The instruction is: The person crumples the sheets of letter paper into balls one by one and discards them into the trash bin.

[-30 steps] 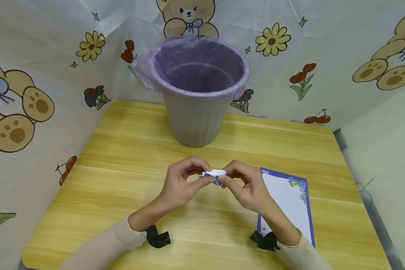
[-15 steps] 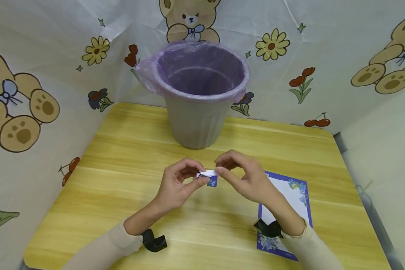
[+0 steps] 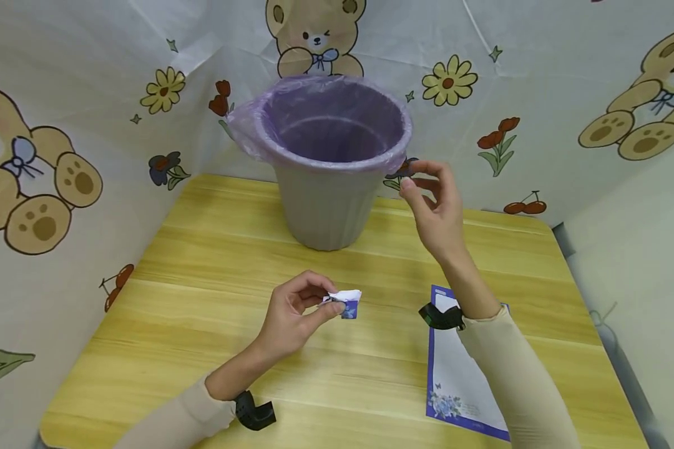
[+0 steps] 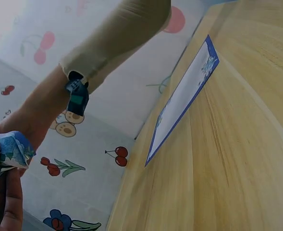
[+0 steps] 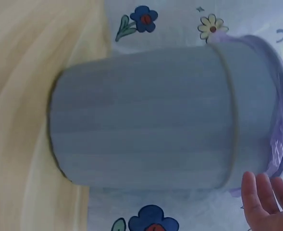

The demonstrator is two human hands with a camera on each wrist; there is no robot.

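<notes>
My left hand (image 3: 294, 312) pinches a small folded piece of paper (image 3: 350, 305) between thumb and fingers, above the middle of the table. One face of the paper is blue with a flower print, and a white edge shows along its top; in the left wrist view the folded paper (image 4: 12, 150) looks crumpled. My right hand (image 3: 439, 209) is raised at the right side of a grey bin (image 3: 326, 206), close to its rim. Thumb and fingers are apart, with nothing visible between them. In the right wrist view several fingers of the right hand (image 5: 268, 204) spread beside the bin's rim.
A purple plastic liner (image 3: 258, 125) covers the bin's rim. Flat on the wooden table (image 3: 202, 262), at the right, lies a white sheet with a blue flowered border (image 3: 455, 368), partly under the right forearm. A printed cloth (image 3: 213, 37) hangs behind and beside the table.
My right hand has let go of the folded paper and moved up and away to the bin's right side. The left hand still pinches the paper, a little lower in view.
</notes>
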